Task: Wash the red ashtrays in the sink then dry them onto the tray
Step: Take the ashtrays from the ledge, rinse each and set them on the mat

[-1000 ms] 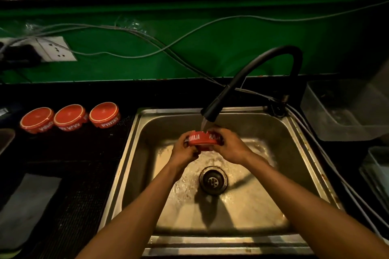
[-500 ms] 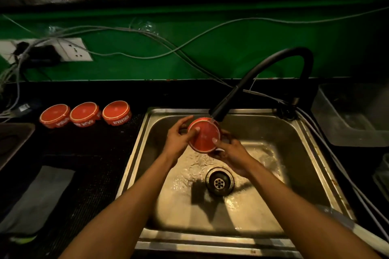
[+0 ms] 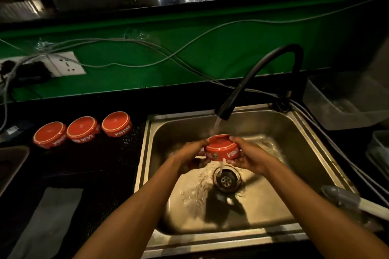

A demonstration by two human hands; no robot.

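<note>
— Over the middle of the sink point(image 3: 160, 153), just behind the drain point(image 3: 227, 179): that is where I have the red ashtray point(image 3: 222, 150), bottom up, under the stream from the black faucet point(image 3: 223, 111).

— How are the hands on it?

— The left hand point(image 3: 187, 156) curls round its left side, the right hand point(image 3: 247, 156) round its right, fingertips at the top edge and thumb below. Both grip the wall, not the flat base.

— How will it handle?

— I judge it stiff and fairly heavy for its size, glazed or glass-like, so slick while wet and likely to chip if it drops on the steel. I would keep the hold on opposite sides of the wall, where the rim notches may give some purchase.

— Room to move?

— The basin is open around the hands. The faucet spout hangs just above the ashtray, so I would lift away toward the near edge, not straight up. Three ashtrays point(image 3: 81, 130) sit upside down in a row beside the sink's far left corner, on the dark counter; the way left across the sink's left rim looks free. Which surface is the tray, I cannot tell.
</note>
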